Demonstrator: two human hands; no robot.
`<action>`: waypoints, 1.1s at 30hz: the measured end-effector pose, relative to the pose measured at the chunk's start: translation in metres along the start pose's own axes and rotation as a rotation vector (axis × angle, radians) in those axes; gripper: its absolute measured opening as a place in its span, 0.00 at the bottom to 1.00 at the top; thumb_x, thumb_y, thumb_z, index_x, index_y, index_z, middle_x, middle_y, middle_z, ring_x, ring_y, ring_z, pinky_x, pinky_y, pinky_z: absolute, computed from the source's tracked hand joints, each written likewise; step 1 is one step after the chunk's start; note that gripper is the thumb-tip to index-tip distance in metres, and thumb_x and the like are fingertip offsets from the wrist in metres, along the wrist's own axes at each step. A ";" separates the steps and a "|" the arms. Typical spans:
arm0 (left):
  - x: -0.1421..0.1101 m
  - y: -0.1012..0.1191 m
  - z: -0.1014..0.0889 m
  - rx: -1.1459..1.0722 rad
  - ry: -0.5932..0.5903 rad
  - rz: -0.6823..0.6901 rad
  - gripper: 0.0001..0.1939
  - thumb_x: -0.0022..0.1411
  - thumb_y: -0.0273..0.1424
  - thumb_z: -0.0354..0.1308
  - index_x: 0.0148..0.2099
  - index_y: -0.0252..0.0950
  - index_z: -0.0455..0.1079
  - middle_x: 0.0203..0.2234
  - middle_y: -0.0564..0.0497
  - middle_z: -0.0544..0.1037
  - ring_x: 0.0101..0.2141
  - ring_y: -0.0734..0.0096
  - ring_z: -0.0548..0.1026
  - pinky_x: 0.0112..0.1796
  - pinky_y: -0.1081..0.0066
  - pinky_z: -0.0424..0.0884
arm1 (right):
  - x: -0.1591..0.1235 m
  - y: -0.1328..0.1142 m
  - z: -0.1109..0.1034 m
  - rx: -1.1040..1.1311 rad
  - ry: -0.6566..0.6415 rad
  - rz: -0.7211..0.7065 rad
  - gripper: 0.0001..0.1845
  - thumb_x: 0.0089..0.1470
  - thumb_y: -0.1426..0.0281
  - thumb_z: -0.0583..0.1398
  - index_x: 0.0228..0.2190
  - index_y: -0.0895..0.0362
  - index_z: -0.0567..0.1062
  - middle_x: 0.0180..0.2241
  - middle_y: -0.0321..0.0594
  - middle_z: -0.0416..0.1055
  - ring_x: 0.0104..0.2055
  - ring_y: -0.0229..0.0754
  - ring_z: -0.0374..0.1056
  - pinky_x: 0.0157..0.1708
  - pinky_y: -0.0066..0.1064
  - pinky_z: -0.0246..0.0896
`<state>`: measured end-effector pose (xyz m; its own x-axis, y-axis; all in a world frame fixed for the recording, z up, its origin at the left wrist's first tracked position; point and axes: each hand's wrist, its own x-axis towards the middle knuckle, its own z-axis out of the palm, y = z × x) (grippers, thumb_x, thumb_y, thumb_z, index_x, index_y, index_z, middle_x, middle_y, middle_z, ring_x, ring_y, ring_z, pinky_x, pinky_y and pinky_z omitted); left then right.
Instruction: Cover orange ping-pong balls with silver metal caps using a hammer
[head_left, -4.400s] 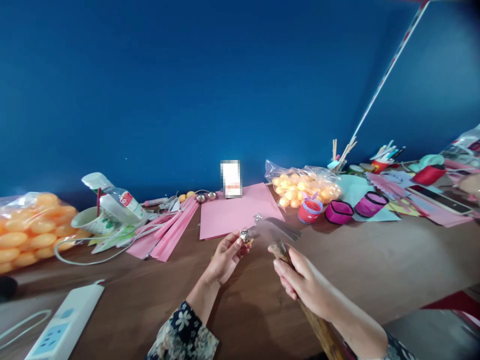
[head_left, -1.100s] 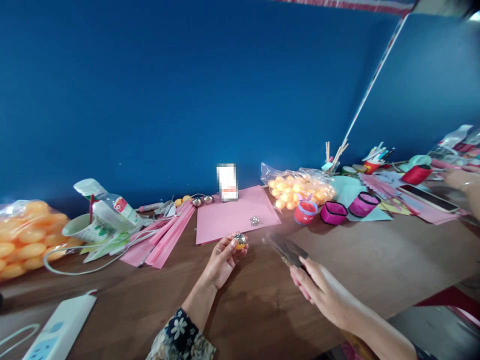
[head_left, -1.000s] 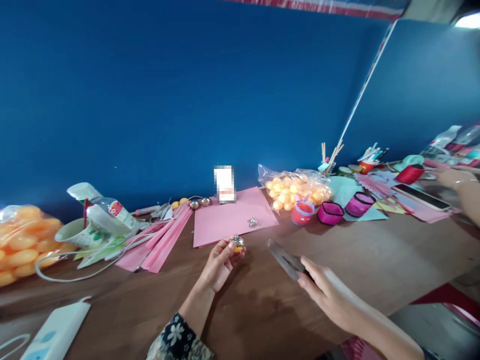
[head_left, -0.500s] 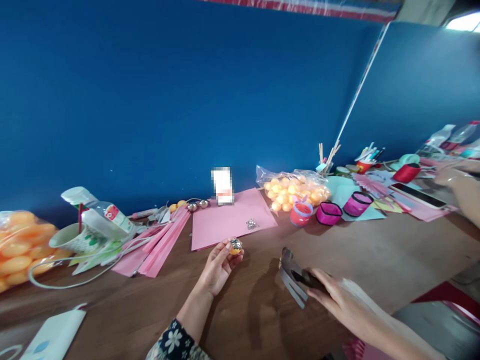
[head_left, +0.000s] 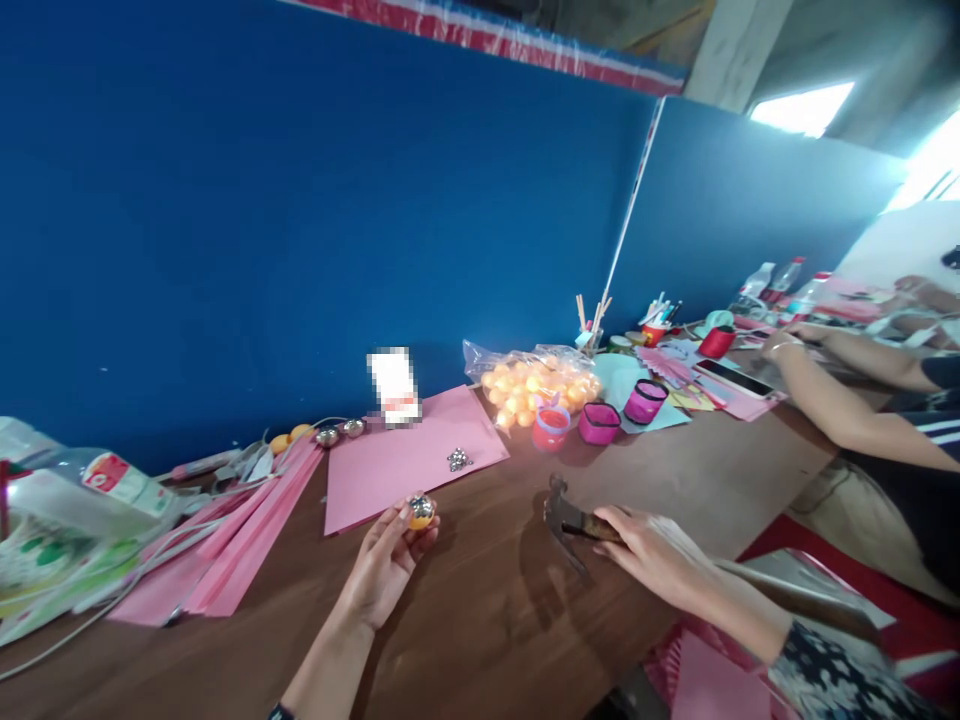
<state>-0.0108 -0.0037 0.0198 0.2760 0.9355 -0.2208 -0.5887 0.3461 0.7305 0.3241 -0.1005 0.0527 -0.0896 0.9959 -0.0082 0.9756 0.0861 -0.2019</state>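
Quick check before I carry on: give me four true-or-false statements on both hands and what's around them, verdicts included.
1. The right hand holds a hammer. True.
2. The left hand holds nothing. False: it holds a silver-and-yellow round item.
3. The small silver pieces lie on the pink paper. True.
4. The phone lies on the pink paper's left. False: the phone lies farther right.

The left hand partly covers a ball, and the right hand hides part of the hammer handle. A white card is pixelated, silvery pieces are too small to identify, and the right edge crops a co-worker.
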 end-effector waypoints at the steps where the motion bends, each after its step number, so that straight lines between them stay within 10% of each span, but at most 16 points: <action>1: 0.000 0.000 0.000 -0.004 0.002 0.002 0.20 0.53 0.30 0.61 0.50 0.37 0.68 0.37 0.46 0.78 0.36 0.66 0.77 0.36 0.71 0.75 | 0.001 0.005 0.000 -0.011 0.001 0.002 0.10 0.54 0.66 0.55 0.40 0.50 0.66 0.33 0.36 0.73 0.34 0.44 0.71 0.30 0.30 0.58; 33: 0.000 0.001 0.000 -0.006 0.023 -0.007 0.21 0.52 0.30 0.62 0.50 0.37 0.69 0.37 0.46 0.78 0.35 0.67 0.77 0.36 0.72 0.75 | 0.034 0.060 -0.007 -0.103 0.062 -0.123 0.13 0.54 0.68 0.54 0.43 0.55 0.69 0.40 0.43 0.68 0.41 0.45 0.66 0.40 0.34 0.60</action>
<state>-0.0113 -0.0034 0.0207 0.2630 0.9343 -0.2407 -0.5916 0.3532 0.7247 0.3815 -0.0614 0.0472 -0.2003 0.9772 0.0711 0.9737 0.2065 -0.0959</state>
